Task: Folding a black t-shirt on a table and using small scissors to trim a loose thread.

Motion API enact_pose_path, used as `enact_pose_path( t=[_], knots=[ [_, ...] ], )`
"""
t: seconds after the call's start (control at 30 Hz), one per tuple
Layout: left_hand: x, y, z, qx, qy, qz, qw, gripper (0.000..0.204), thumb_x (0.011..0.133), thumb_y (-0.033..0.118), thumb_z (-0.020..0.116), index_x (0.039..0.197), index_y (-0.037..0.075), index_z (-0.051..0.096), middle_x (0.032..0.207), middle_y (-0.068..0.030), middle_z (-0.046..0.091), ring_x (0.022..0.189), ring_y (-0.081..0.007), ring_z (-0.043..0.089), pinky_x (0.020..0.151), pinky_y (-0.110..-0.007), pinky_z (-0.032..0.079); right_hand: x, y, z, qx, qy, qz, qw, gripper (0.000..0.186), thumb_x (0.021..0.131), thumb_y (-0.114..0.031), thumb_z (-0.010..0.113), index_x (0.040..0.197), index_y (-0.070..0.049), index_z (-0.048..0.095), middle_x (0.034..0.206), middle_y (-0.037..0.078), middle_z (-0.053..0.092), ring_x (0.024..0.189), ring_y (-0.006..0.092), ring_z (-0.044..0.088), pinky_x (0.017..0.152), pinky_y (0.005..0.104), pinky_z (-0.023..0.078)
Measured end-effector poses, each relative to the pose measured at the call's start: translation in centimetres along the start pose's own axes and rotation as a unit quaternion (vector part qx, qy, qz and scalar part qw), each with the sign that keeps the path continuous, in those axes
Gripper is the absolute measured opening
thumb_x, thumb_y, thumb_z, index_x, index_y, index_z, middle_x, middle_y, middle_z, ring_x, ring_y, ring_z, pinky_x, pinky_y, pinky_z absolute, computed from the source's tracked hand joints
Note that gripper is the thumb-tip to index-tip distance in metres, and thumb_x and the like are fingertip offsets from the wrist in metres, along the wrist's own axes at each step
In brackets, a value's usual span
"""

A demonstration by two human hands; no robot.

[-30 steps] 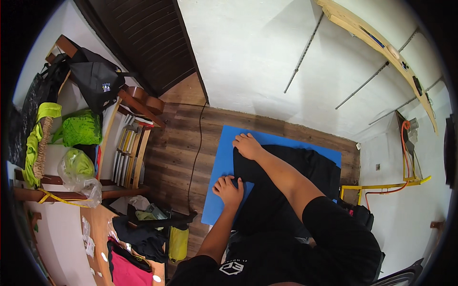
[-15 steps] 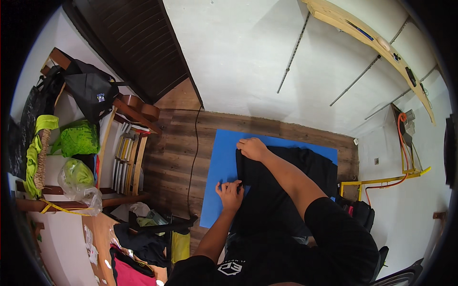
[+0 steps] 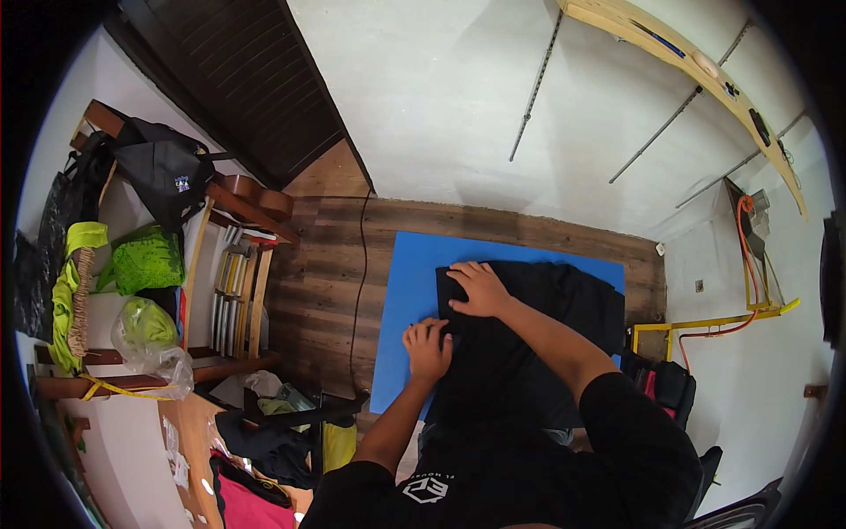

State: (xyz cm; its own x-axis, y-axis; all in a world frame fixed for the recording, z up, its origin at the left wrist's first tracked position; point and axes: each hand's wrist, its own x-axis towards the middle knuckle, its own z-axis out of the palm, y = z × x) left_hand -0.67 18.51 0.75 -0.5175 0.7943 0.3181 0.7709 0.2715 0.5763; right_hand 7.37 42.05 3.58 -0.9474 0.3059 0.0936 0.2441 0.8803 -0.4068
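Observation:
A black cloth [image 3: 529,353], looking like a garment, lies spread on a blue board [image 3: 410,273], its near part running up against my black shirt. My right hand [image 3: 478,289] rests flat on the cloth's far left corner, fingers stretched and spread. Nearer to me, my left hand [image 3: 429,350] sits at the cloth's left edge, partly on the blue board. Its fingers are loosely bent and the thumb touches the cloth; I see no fabric gripped between them.
On the left stands a wooden rack [image 3: 220,370] with bags, and a black backpack [image 3: 163,172] hangs there. A dark cable [image 3: 362,264] crosses the wooden floor. Yellow metal frame [image 3: 705,324] and black bags [image 3: 670,388] are at the right; a wooden shelf [image 3: 696,66] is on the wall.
My right hand has come back from the cloth's far edge and flattened onto its corner. My left hand has shifted slightly, its fingers closer together. The cloth's left edge looks straighter.

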Motion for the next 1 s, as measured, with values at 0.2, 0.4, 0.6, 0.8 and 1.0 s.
enact_pose_path(
  t=[0.2, 0.4, 0.6, 0.8, 1.0],
  knots=[
    [3.0, -1.5, 0.4, -0.073, -0.018, -0.037, 0.997, 0.032, 0.1, 0.015, 0.063, 0.131, 0.011, 0.068, 0.136, -0.0108, 0.062, 0.13, -0.0339, 0.055, 0.11, -0.052, 0.038, -1.7, -1.5, 0.6, -0.021, -0.062, 0.059, 0.996, 0.131, 0.068, -0.081, 0.081, 0.166, -0.007, 0.036, 0.177, 0.018, 0.023, 0.159, 0.0392, 0.031, 0.126, 0.0532, 0.03],
    [10.4, -2.9, 1.0, 0.118, -0.223, 0.114, 0.961, 0.06, 0.11, 0.034, 0.05, 0.166, 0.017, 0.037, 0.173, -0.005, 0.034, 0.159, -0.0306, 0.032, 0.126, -0.061, 0.023, -2.3, -1.1, 1.3, 0.008, -0.055, 0.073, 0.996, 0.144, 0.064, -0.086, 0.08, 0.17, -0.006, 0.025, 0.178, 0.018, 0.017, 0.163, 0.0386, 0.021, 0.13, 0.0532, 0.023],
    [9.8, -4.9, 1.6, 0.195, -0.243, 0.142, 0.94, 0.073, 0.112, 0.051, 0.039, 0.174, 0.017, 0.019, 0.181, -0.0003, 0.017, 0.166, -0.0318, 0.015, 0.129, -0.069, 0.006, -2.1, -1.3, 0.5, -0.018, -0.092, 0.09, 0.991, 0.149, 0.063, -0.089, 0.078, 0.171, -0.005, 0.02, 0.18, 0.02, 0.008, 0.165, 0.0387, 0.014, 0.131, 0.0523, 0.021],
    [5.9, -3.5, -0.7, 0.218, -0.237, 0.234, 0.917, 0.068, 0.109, 0.043, 0.049, 0.169, 0.016, 0.034, 0.18, -0.0139, 0.015, 0.166, -0.0413, 0.012, 0.128, -0.071, 0.006, -2.3, -0.9, 0.9, -0.044, -0.114, 0.084, 0.989, 0.154, 0.062, -0.096, 0.072, 0.172, -0.004, 0.016, 0.18, 0.021, 0.006, 0.166, 0.0397, 0.011, 0.132, 0.0528, 0.019],
    [1.2, -2.7, -4.4, 0.146, -0.312, 0.161, 0.925, 0.071, 0.101, 0.04, 0.06, 0.168, 0.027, 0.039, 0.179, -0.02, 0.014, 0.164, -0.0494, 0.009, 0.124, -0.077, 0.002, -2.1, -1.1, 0.5, -0.056, -0.131, 0.08, 0.987, 0.155, 0.062, -0.098, 0.07, 0.171, -0.002, 0.014, 0.18, 0.022, 0.007, 0.166, 0.0398, 0.011, 0.132, 0.0518, 0.017]
  ],
)
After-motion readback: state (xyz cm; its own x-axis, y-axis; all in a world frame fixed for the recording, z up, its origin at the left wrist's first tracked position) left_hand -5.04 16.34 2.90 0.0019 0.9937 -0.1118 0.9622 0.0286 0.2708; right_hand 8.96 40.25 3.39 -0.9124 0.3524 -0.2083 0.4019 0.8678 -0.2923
